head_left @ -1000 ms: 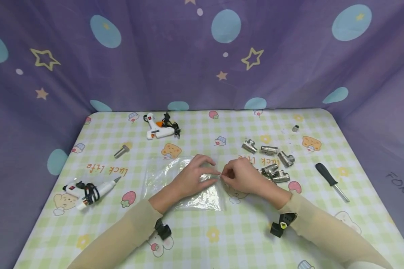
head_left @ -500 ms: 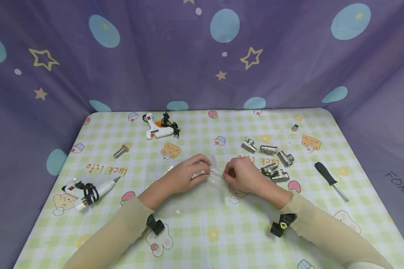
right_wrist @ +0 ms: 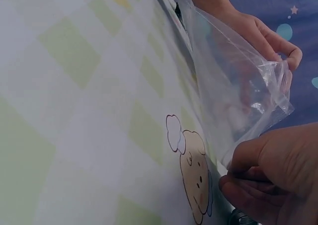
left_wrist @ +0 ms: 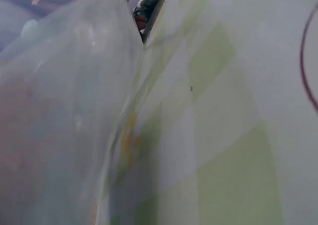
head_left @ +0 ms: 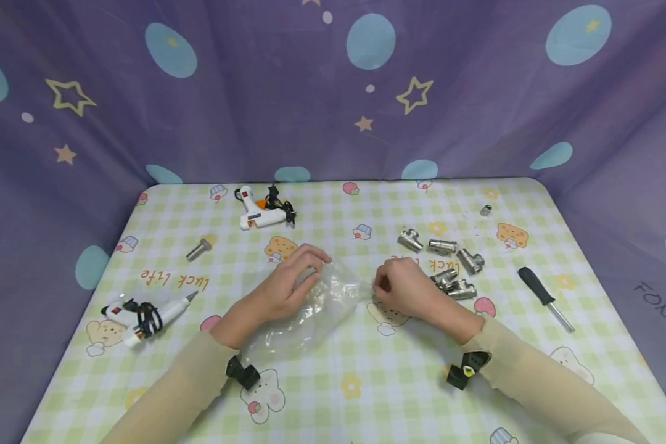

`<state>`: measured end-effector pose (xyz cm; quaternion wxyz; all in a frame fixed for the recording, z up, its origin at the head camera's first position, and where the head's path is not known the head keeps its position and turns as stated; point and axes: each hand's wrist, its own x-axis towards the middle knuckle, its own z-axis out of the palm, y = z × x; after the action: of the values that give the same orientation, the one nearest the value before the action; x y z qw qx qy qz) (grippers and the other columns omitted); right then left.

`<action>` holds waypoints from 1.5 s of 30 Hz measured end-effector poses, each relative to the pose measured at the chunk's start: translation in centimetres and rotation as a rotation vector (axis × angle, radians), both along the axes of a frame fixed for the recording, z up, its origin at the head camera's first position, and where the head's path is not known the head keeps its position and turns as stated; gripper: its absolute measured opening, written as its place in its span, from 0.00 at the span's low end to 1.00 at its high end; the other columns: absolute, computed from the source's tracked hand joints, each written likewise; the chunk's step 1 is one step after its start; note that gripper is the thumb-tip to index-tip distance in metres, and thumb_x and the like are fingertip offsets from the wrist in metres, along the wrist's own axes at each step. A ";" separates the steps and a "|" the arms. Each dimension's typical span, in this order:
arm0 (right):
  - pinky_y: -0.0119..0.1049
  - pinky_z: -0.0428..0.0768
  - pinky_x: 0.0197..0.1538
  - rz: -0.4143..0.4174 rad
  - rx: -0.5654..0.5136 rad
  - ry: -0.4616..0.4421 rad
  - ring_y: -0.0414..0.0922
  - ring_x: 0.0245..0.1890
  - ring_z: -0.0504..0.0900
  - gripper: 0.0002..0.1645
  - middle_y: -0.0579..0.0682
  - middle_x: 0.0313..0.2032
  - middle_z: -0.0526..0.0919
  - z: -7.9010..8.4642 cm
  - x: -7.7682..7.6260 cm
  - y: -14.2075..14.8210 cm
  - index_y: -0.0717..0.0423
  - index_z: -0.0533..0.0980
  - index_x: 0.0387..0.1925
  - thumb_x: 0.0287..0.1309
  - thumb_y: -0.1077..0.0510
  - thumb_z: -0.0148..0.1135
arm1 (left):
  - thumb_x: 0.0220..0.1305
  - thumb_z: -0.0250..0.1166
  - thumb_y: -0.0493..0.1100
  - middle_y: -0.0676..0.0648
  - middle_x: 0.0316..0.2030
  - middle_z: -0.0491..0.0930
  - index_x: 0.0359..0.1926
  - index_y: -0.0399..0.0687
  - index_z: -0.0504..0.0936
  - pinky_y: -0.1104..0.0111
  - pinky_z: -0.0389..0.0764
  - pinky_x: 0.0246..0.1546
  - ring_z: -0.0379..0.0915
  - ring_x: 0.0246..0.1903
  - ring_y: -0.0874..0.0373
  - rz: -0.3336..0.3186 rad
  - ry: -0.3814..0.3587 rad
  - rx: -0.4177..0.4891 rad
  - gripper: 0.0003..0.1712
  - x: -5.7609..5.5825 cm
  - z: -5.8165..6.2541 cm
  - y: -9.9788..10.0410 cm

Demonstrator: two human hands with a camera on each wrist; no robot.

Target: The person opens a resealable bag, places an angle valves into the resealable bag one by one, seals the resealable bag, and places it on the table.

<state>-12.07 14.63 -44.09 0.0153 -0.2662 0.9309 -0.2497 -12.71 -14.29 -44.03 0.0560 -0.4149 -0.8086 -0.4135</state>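
Note:
A clear plastic bag (head_left: 333, 296) is stretched between both hands, raised off the cloth on one side. My right hand (head_left: 407, 285) pinches one corner of it between thumb and curled forefinger; the right wrist view shows that hand (right_wrist: 278, 173) close up. At the upper edge, my left hand (head_left: 285, 283) holds the film between thumb and fingers, and the same left hand (right_wrist: 258, 31) appears behind the bag (right_wrist: 233, 86) in the right wrist view. Translucent film from the bag (left_wrist: 64, 101) fills much of the left wrist view, where the left fingers are hidden.
Several metal tee fittings (head_left: 443, 246) lie beside the right hand. A screwdriver (head_left: 545, 299) is at the right, a small metal piece (head_left: 486, 211) behind it. Two white glue guns (head_left: 263, 216) with bundled cords and a bolt (head_left: 200, 250) lie left on the checked tablecloth (head_left: 311, 401).
My left hand has drawn back leftward, gripping the bag's upper edge and lifting it from lying flat. The right hand keeps its pinch and has shifted only slightly right.

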 end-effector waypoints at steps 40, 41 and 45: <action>0.37 0.88 0.60 0.345 -0.248 0.011 0.45 0.56 0.89 0.37 0.50 0.57 0.90 0.0 0.8 -1.6 0.58 0.83 0.62 0.55 0.45 0.83 | 0.25 0.78 0.86 0.43 0.78 0.67 0.84 0.47 0.55 0.36 0.57 0.81 0.63 0.78 0.44 0.150 0.086 -0.433 0.89 2.3 -2.3 3.5; 0.38 0.87 0.62 0.339 -0.245 0.005 0.45 0.57 0.88 0.36 0.50 0.57 0.90 0.0 0.8 -1.5 0.57 0.83 0.62 0.56 0.45 0.82 | 0.26 0.78 0.86 0.44 0.77 0.69 0.83 0.46 0.57 0.37 0.58 0.81 0.65 0.77 0.45 0.152 0.086 -0.422 0.87 2.3 -2.4 3.6; 0.39 0.88 0.60 0.313 -0.220 -0.016 0.44 0.54 0.90 0.26 0.49 0.53 0.91 0.3 0.9 -1.2 0.56 0.85 0.58 0.62 0.49 0.78 | 0.29 0.81 0.79 0.46 0.71 0.74 0.79 0.45 0.65 0.47 0.66 0.80 0.71 0.71 0.50 0.141 0.077 -0.348 0.78 1.9 -2.5 3.6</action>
<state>-11.19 13.45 -43.83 0.0320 -0.4057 0.8451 -0.3467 -10.78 -10.71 -46.53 0.0430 -0.3759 -0.8923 -0.2464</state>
